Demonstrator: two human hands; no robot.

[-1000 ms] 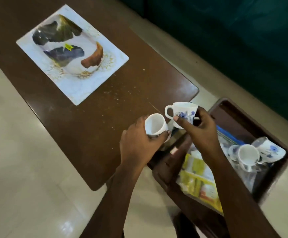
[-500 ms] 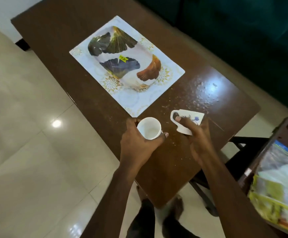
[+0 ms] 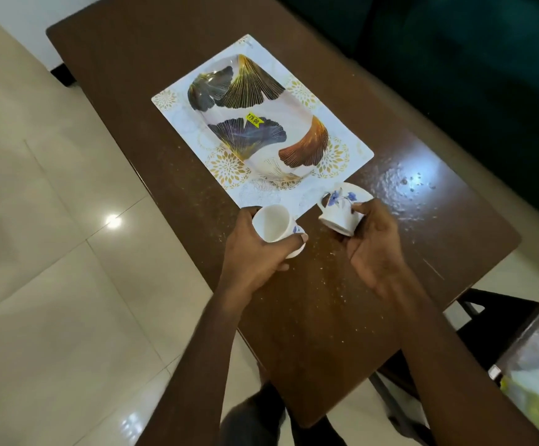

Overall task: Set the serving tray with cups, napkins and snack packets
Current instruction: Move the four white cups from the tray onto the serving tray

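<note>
The box [image 3: 538,365] of packets is cut off at the right edge and blurred, and the fingers of the left hand [image 3: 255,252] hide the lower side of the left cup [image 3: 274,225]. Half a second ago both cups were short of the tray [image 3: 171,101]. Now the left hand grips its cup mouth-up beside the tray's near corner, while the right hand [image 3: 374,249] pinches the right cup [image 3: 342,209], tilted base towards the camera, over that corner. Crumbs speckle the table [image 3: 326,317] around them.
</note>
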